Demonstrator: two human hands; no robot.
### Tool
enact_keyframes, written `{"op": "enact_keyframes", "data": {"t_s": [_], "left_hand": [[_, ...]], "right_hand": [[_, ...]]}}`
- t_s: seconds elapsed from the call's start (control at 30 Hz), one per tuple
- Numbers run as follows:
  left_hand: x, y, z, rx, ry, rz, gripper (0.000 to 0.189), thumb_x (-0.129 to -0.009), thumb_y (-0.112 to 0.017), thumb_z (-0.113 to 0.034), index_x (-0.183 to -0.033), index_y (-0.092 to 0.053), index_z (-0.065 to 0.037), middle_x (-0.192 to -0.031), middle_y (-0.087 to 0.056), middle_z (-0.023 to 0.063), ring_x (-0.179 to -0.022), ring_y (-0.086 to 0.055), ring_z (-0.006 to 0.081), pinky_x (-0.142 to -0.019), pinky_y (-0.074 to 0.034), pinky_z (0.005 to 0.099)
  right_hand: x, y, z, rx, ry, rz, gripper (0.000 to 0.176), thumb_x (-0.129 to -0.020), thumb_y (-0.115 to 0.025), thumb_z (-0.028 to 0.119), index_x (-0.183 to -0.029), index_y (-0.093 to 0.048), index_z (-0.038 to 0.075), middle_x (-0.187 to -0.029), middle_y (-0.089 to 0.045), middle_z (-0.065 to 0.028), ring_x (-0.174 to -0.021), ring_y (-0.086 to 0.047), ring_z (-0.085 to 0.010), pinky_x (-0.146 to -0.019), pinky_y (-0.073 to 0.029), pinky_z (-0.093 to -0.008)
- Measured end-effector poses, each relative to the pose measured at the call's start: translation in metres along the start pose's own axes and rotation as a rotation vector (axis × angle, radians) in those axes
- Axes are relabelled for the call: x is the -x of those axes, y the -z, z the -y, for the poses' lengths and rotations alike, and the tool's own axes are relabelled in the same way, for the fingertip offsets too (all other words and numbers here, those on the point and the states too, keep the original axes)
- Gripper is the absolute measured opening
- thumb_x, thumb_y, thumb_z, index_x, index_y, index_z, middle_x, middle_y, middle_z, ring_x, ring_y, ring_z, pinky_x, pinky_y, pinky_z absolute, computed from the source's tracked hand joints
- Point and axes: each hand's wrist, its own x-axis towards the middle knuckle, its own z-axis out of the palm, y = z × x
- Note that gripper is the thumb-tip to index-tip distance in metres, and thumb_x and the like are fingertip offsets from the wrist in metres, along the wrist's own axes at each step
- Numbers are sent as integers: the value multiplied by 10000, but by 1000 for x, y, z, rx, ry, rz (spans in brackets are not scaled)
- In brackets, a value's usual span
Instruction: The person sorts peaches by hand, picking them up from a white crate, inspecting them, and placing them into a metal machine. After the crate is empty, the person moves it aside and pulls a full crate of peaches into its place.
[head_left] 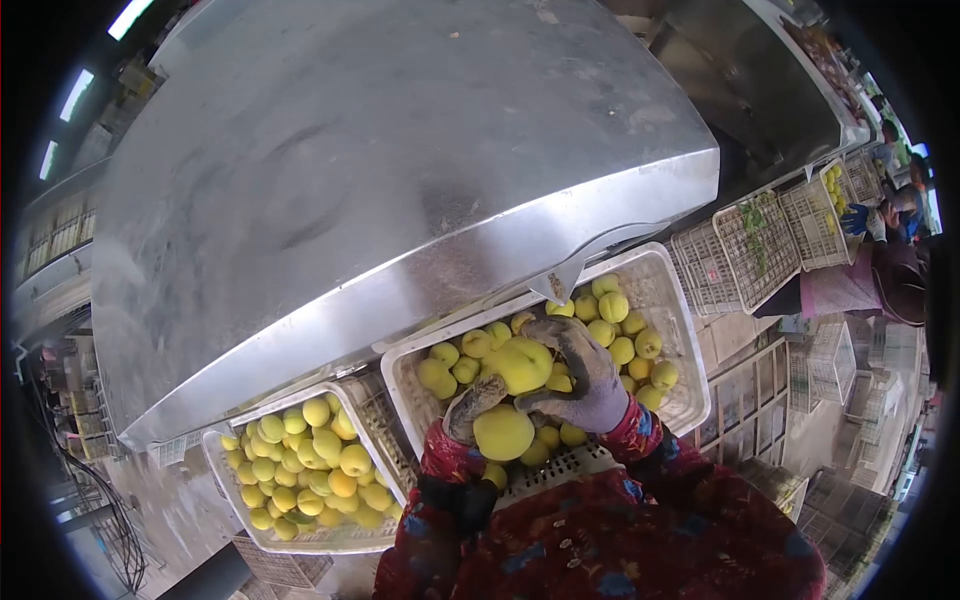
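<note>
Both hands wear grey, dirt-stained gloves and are over a white plastic crate of yellow-green peaches. My right hand curls round a large peach, its fingers over the far side and its thumb on the near side. My left hand is closed at the left, against a second large peach just below the first. Its fingertips are partly hidden between the two fruits. More peaches lie in the crate around and under my hands.
A second crate full of peaches stands at the left. Beyond both crates is a large metal sheet with a raised edge. Stacked crates stand at the right, where another person's sleeve and blue glove show.
</note>
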Motion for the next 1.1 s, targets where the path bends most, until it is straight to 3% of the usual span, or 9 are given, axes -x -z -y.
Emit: {"op": "enact_keyframes", "data": {"t_s": [0.07,0.1,0.23,0.33,0.47,0.63,0.8,1.0,1.1], "left_hand": [[-3,9,12,595,138,1,509,-936,-637,-256,-1351,-493,-1,-1240,-614,148,-1088,-622,256,-930,-529,376],[-13,6,5,570,98,244,468,-1002,-534,-337,-1337,-513,-11,-1208,-626,114,-1056,-625,223,-899,-529,344],[-13,11,-14,-3,80,-42,591,-1029,-387,-487,-1347,-497,0,-1175,-621,96,-1040,-614,168,-860,-531,305],[-16,0,-20,286,-24,-76,596,-1018,-430,-478,-1369,-465,3,-1230,-594,111,-1070,-605,190,-868,-537,337],[-12,-16,-43,423,-138,31,712,-886,-678,-314,-1433,-372,25,-1353,-504,167,-1215,-535,287,-973,-507,420],[-14,-14,-36,402,-80,16,669,-921,-617,-80,-1495,-286,8,-1419,-456,164,-1265,-507,275,-1024,-472,404],[-18,-3,-25,408,-119,90,576,-961,-559,-99,-1480,-331,3,-1414,-469,164,-1254,-516,253,-1021,-460,346],[-18,65,15,-1361,358,-497,551,-930,-601,-287,-1403,-457,-45,-1441,-451,194,-1318,-442,349,-1115,-343,447],[-42,82,72,-1784,355,-365,524,-909,-567,-235,-1392,-466,-56,-1433,-445,195,-1320,-407,383,-1078,-347,528]], "right_hand": [[0,1,-6,65,-39,-74,776,-615,-891,297,-1263,-547,45,-1222,-594,-146,-1190,-516,-371,-1017,-407,-449],[-4,4,-3,81,-45,-188,685,-653,-867,293,-1219,-571,45,-1201,-607,-139,-1152,-539,-368,-995,-414,-475],[-42,14,-54,566,56,-332,527,-751,-787,302,-1154,-580,32,-1136,-611,-161,-1066,-561,-373,-925,-417,-512],[-69,17,-94,694,81,-209,498,-789,-748,311,-1143,-563,14,-1109,-594,-195,-1032,-559,-386,-890,-414,-519],[-60,42,-59,462,144,-237,556,-777,-763,331,-1172,-542,8,-1154,-563,-213,-1039,-543,-399,-898,-416,-508],[-18,11,-4,368,183,20,666,-703,-823,357,-1202,-531,26,-1205,-549,-179,-1098,-513,-392,-957,-402,-498],[-9,-3,-23,461,68,-226,635,-717,-803,353,-1194,-537,30,-1177,-570,-178,-1053,-529,-381,-905,-419,-491],[-60,0,-99,768,118,-334,411,-775,-751,252,-1080,-595,24,-1022,-624,-142,-881,-579,-368,-832,-443,-491],[-55,11,-77,595,85,-409,324,-778,-736,212,-1031,-616,49,-921,-643,-100,-836,-601,-342,-821,-452,-477]]}}
